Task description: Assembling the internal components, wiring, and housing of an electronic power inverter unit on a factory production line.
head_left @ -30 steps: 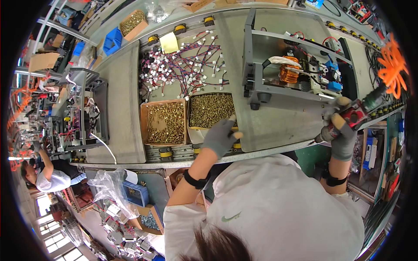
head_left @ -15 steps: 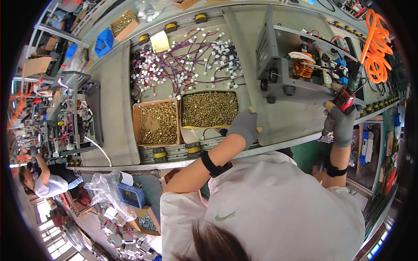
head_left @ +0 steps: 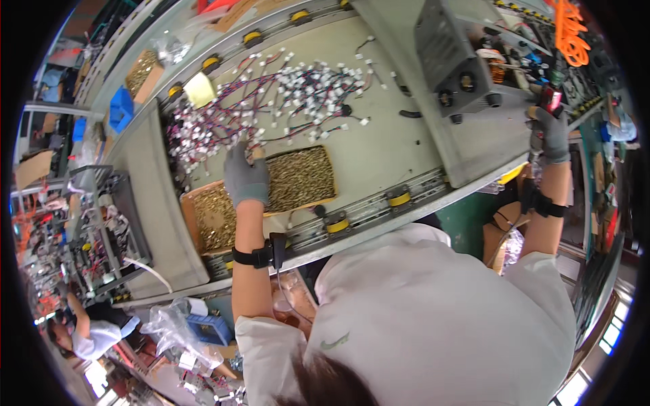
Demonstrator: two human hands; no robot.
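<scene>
My left hand point(head_left: 247, 177), in a grey fingertip-less glove, reaches over two open boxes of small brass-coloured fasteners. Its fingers stretch forward, a little apart, to the near edge of a pile of cable harnesses point(head_left: 298, 91) with white connectors. Under the hand lies the seam between the left box point(head_left: 218, 220) and the right box point(head_left: 305, 177). At the right, my gloved right hand point(head_left: 550, 134) is wrapped round a red and black screwdriver point(head_left: 552, 100), held beside a grey metal chassis point(head_left: 452, 64) with a copper coil and wiring inside.
An orange coiled hose point(head_left: 570, 34) hangs above the screwdriver. A yellow paper point(head_left: 199, 90) lies on the harnesses. Rollers with yellow bands point(head_left: 398, 197) line the conveyor edge. Blue bins point(head_left: 120, 109) and another chassis stand left. A co-worker point(head_left: 95, 335) sits at the far left.
My left hand has moved left, from beside the right fastener box to above both boxes at the harness pile. My right hand keeps the screwdriver, slightly farther up. The head view has shifted and turned.
</scene>
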